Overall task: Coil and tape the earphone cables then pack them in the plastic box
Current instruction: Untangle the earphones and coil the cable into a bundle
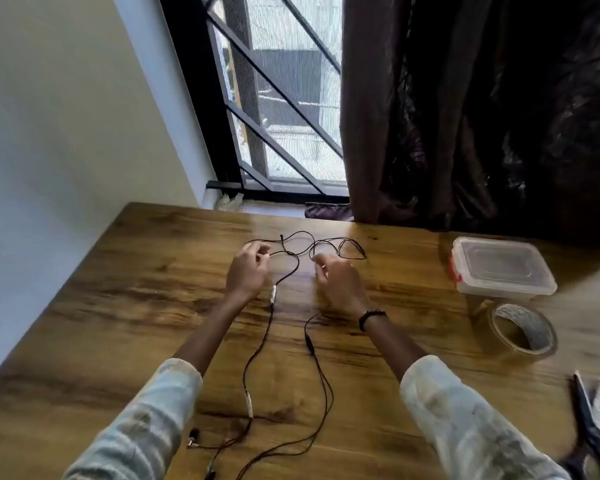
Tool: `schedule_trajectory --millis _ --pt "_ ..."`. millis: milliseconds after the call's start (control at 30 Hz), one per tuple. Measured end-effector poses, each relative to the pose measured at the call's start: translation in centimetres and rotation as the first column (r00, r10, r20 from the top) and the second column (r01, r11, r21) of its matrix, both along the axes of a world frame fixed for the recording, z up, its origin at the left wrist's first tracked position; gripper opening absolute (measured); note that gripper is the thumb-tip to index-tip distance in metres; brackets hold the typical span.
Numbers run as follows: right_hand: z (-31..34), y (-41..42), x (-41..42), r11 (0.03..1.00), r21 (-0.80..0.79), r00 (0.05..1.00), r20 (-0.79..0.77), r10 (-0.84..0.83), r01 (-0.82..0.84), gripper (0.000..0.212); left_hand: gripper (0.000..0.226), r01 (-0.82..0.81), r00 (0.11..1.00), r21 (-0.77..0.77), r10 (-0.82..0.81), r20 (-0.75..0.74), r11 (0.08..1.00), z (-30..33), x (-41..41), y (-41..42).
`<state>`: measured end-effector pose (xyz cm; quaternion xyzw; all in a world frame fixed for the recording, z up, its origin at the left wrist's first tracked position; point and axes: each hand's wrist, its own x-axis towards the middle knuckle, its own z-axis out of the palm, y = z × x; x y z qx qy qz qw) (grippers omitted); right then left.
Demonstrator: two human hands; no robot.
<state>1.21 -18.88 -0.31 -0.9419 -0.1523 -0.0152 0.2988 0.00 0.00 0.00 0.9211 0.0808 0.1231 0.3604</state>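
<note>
On the desk (118, 306) the cables (257, 362) lie loose from the far middle down to the near edge, not coiled and not taped yet. Your left hand (248, 271) pinches one strand with narrow fingers; your right hand (340, 284) is curled near the tangle, and I cannot tell if it holds a strand. At the right, the box (499, 268) stands with its lid on, with the tape (523, 329) and scissors (593, 427) nearer you, apparently unused. I judge almost all the work is left.
</note>
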Motion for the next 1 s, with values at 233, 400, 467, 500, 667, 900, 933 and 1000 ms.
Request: schedule_trajectory --millis 233,400,467,500,667,900,933,1000 --pt "-0.4 2.2 1.9 0.998 0.029 0.991 -0.125 -0.049 0.053 0.026 0.019 -0.011 0.999 0.071 0.014 -0.049 0.997 -0.4 3.4 -0.8" --pt "-1.2 2.5 2.7 0.996 0.031 0.990 -0.117 -0.082 0.086 0.026 0.015 0.002 0.996 0.168 0.014 -0.093 0.986 -0.9 4.9 -1.1" --pt "-1.6 2.4 3.0 0.996 0.031 0.989 -0.119 -0.084 0.088 0.025 0.011 0.027 0.992 0.231 0.001 -0.124 0.973 -1.3 4.8 -1.0" --pt "-1.7 2.4 3.0 0.996 0.028 0.989 -0.119 -0.083 0.087 0.025 0.010 0.035 0.992 0.252 -0.003 -0.127 0.967 -1.5 4.7 -0.9" --pt "-1.6 2.3 2.9 0.998 0.017 0.990 -0.127 -0.054 0.057 0.025 0.012 0.067 0.993 0.253 -0.039 -0.114 0.965 -1.6 4.0 -0.7" --pt "-0.6 2.4 -4.0 0.922 -0.091 0.918 0.100 0.384 -0.376 0.027 0.025 0.034 0.999 0.063 -0.032 -0.035 0.997 -0.2 -1.8 -0.4" --pt "-0.8 2.4 -5.7 0.882 -0.129 0.877 0.114 0.467 -0.453 0.027 0.023 0.022 0.999 0.014 -0.022 -0.036 1.000 -0.2 -3.8 -0.1" --pt "-1.5 2.3 -8.7 0.817 -0.141 0.812 0.110 0.574 -0.559 0.027 0.017 -0.013 0.997 -0.056 0.009 -0.081 0.998 -0.5 -7.7 0.8"
